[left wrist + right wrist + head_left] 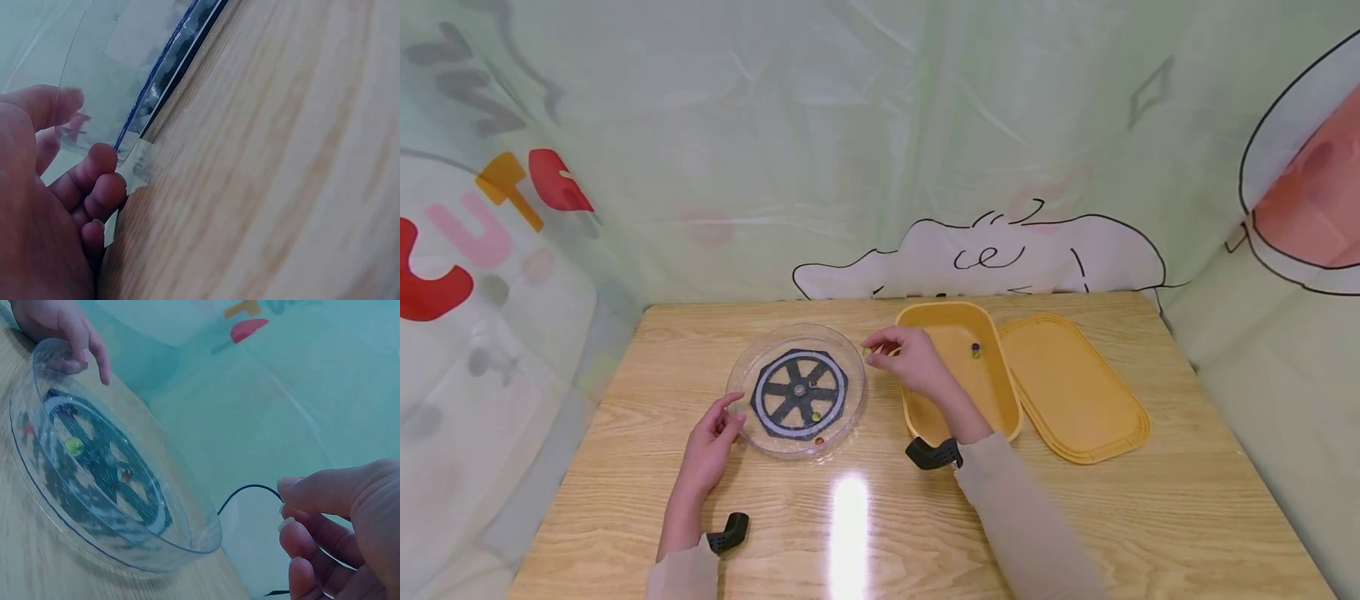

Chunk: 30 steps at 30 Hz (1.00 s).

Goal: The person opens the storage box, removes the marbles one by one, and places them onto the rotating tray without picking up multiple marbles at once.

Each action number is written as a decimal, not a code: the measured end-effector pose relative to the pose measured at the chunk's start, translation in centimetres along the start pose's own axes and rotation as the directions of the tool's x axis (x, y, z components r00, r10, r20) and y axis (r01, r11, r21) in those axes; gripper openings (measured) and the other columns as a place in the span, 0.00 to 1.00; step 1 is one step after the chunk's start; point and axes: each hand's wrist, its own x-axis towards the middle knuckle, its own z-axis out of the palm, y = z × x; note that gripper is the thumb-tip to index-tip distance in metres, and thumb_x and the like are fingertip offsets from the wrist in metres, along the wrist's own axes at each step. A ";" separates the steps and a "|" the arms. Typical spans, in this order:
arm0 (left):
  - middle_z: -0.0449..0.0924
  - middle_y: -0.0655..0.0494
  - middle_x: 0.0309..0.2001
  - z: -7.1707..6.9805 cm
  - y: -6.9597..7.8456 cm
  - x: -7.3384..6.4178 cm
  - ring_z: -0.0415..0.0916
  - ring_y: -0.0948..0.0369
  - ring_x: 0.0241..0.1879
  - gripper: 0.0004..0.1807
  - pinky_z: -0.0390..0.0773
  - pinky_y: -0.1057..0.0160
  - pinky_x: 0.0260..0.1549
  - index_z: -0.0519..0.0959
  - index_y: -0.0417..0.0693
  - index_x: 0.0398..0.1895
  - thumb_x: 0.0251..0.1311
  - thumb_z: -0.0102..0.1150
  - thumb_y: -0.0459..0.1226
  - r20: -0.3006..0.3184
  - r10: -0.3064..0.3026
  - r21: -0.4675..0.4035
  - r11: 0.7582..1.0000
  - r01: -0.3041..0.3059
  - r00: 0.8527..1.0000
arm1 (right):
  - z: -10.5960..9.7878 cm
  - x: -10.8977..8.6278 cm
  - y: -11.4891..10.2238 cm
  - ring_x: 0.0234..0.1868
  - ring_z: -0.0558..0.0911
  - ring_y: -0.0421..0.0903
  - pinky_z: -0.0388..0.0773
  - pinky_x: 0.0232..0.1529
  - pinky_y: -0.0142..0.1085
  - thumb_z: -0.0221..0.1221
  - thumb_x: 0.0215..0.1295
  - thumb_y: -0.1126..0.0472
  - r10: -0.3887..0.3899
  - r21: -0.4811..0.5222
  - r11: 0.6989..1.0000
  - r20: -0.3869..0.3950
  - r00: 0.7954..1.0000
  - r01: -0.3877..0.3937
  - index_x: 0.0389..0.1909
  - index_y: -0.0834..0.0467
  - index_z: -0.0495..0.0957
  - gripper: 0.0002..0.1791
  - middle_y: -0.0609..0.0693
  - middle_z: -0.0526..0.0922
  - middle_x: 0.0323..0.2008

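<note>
A printed sheet (737, 125) hangs behind the wood-grain table (1180, 517) carrying a clear dish (790, 340). Right of the dish sit a yellow tub (988, 392) and lid (1078, 392). The left hand's (709, 442) bent fingers hold the dish's left rim; near its right, the right hand's (912, 360) pinch a yellow-green marble (867, 352).

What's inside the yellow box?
Inside the yellow box, I see a small blue ball and a yellowish one. The right hand hides part; anything beneath can't be seen.
</note>
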 end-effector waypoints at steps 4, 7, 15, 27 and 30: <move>0.66 0.51 0.32 0.0 0.1 0.0 0.65 0.58 0.30 0.21 0.64 0.65 0.30 0.73 0.53 0.66 0.74 0.53 0.44 0.000 0.004 -0.002 1.000 -0.004 1.000 | 1.0 -0.1 -0.2 0.38 0.78 0.47 0.76 0.36 0.37 0.67 0.62 0.66 -0.010 -0.008 1.000 0.013 1.000 0.010 0.44 0.61 0.85 0.10 0.50 0.84 0.39; 0.65 0.51 0.32 0.0 0.0 0.0 0.65 0.58 0.30 0.20 0.64 0.64 0.30 0.73 0.53 0.66 0.74 0.53 0.44 -0.004 0.001 -0.002 1.000 -0.001 1.000 | 2.1 -0.2 -0.4 0.37 0.78 0.46 0.76 0.36 0.36 0.67 0.62 0.65 -0.032 -0.037 0.999 0.027 0.999 0.033 0.43 0.59 0.86 0.09 0.48 0.83 0.38; 0.66 0.51 0.32 0.0 0.0 -0.2 0.65 0.58 0.30 0.20 0.65 0.64 0.30 0.74 0.55 0.66 0.74 0.53 0.44 -0.014 -0.005 -0.001 1.000 0.005 1.000 | 5.3 -0.8 -1.0 0.36 0.77 0.44 0.76 0.36 0.35 0.67 0.63 0.65 -0.053 -0.065 0.996 0.103 0.993 0.060 0.43 0.58 0.85 0.09 0.45 0.81 0.35; 0.65 0.51 0.32 0.1 0.2 -0.3 0.64 0.58 0.30 0.20 0.64 0.65 0.30 0.74 0.54 0.66 0.74 0.53 0.43 -0.011 -0.010 -0.018 1.000 0.010 1.000 | 7.8 -1.1 -1.1 0.34 0.77 0.43 0.75 0.33 0.33 0.68 0.62 0.67 -0.102 -0.025 0.994 0.152 0.983 0.107 0.43 0.62 0.85 0.09 0.45 0.79 0.33; 0.65 0.51 0.32 0.1 0.2 -0.2 0.64 0.58 0.30 0.20 0.64 0.65 0.30 0.74 0.53 0.65 0.73 0.54 0.42 -0.012 -0.003 -0.024 1.000 0.003 1.000 | 8.2 -1.1 -1.0 0.33 0.77 0.42 0.75 0.34 0.32 0.68 0.61 0.67 -0.096 -0.017 0.995 0.163 0.982 0.100 0.43 0.61 0.85 0.09 0.45 0.80 0.33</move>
